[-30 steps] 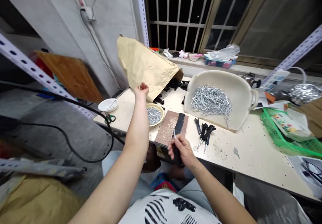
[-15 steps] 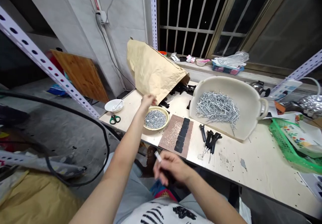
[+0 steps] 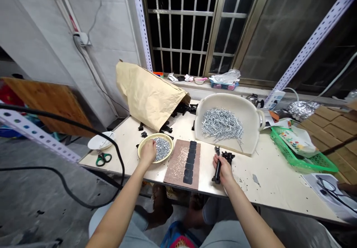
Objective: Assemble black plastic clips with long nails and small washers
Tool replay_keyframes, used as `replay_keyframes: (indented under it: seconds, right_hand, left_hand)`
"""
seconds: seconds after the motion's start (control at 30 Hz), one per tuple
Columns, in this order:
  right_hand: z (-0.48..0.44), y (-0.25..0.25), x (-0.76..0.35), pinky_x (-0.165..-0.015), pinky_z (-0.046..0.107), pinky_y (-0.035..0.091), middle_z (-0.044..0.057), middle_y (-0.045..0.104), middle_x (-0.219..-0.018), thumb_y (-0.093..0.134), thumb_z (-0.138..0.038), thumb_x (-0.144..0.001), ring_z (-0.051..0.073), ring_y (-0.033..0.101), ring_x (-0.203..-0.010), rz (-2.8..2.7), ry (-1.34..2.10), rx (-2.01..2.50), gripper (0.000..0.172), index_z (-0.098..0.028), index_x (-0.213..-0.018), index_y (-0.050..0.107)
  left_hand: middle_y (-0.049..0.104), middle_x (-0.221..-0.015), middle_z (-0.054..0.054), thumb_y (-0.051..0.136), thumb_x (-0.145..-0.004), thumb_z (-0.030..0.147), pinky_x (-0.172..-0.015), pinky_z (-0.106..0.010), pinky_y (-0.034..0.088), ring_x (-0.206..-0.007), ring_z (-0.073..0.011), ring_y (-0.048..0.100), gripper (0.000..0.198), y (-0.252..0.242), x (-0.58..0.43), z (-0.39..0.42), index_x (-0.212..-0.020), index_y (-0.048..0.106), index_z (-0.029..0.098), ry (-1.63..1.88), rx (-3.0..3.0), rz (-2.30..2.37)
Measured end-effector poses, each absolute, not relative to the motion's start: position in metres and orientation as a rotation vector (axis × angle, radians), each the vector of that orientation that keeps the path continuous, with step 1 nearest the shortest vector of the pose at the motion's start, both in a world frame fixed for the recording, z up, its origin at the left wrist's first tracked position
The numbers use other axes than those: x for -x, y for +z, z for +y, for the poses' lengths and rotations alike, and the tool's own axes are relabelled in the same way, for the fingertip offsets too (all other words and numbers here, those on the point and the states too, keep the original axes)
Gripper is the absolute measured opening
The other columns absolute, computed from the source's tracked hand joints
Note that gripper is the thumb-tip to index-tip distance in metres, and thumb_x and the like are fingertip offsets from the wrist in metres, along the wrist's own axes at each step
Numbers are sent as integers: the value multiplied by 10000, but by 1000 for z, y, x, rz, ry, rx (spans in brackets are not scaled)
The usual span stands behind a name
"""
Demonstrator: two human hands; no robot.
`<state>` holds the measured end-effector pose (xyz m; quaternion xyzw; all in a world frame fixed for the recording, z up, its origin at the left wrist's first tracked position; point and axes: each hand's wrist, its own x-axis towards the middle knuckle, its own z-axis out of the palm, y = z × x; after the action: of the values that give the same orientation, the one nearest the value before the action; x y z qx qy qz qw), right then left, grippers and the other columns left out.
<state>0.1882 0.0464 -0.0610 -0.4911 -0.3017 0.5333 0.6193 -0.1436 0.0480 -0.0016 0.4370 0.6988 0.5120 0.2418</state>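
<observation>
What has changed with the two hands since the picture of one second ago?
The left hand drew back from the paper bag into the yellow bowl. The right hand moved right from the brown board and now grips a black tool on the table. Bag, board and nail tub stayed put.

yellow bowl [image 3: 142,148] of silver screws [image 3: 161,148], brown board [image 3: 178,164], black pads [image 3: 190,161], green basket [image 3: 306,162]

A brown paper bag [image 3: 147,95] lies beside a white tub [image 3: 223,101] of nails [image 3: 221,123], scissors [image 3: 103,159] far left.
</observation>
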Motion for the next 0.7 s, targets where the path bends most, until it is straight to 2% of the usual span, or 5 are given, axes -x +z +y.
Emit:
replay_keyframes:
  seconds: [0.1, 0.2, 0.37, 0.53, 0.7]
  right_hand:
    - [40, -48, -197, -477, 232, 513, 10, 600, -684, 656, -448, -632, 125, 589, -562, -749, 1193, 1151, 314, -183, -698, 500]
    - [29, -15, -185, -438, 227, 460, 6, 589, -681, 591, -438, -736, 115, 550, -509, -1212, 1171, 1162, 274, -175, -800, 543]
    - [7, 39, -141, -626, 277, 432, 23, 599, -780, 467, -306, -858, 161, 562, -691, -2017, 577, 1097, 124, -215, -841, 549]
    - [2, 48, -127, -581, 252, 381, 27, 570, -735, 449, -225, -869, 168, 549, -680, -2242, 198, 1176, 113, -207, -782, 518]
    - [-2, 49, -129, -548, 240, 356, 37, 569, -756, 438, -210, -880, 164, 548, -685, -2314, 84, 1222, 113, -197, -787, 502]
  left_hand:
    - [596, -677, -53, 566, -689, 261, -740, -354, 420, -799, -247, 581, 81, 3, 129, 40, -663, 530, 193, 1477, -1153, 1848]
    - [627, -699, -40, 626, -665, 302, -663, -300, 466, -677, -170, 608, 181, 6, 92, 29, -749, 542, 166, 1542, -1021, 1598]
    - [653, -758, -23, 716, -607, 141, -667, -214, 488, -701, -105, 625, 325, 6, 25, 8, -868, 525, 172, 1591, -395, 870]
    - [650, -761, -12, 686, -659, 132, -650, -192, 496, -684, -91, 623, 299, 1, 4, 0, -909, 530, 182, 1640, -305, 774]
    - [653, -771, -7, 697, -653, 137, -698, -202, 483, -732, -94, 627, 366, -1, 2, -4, -966, 513, 183, 1704, -409, 771]
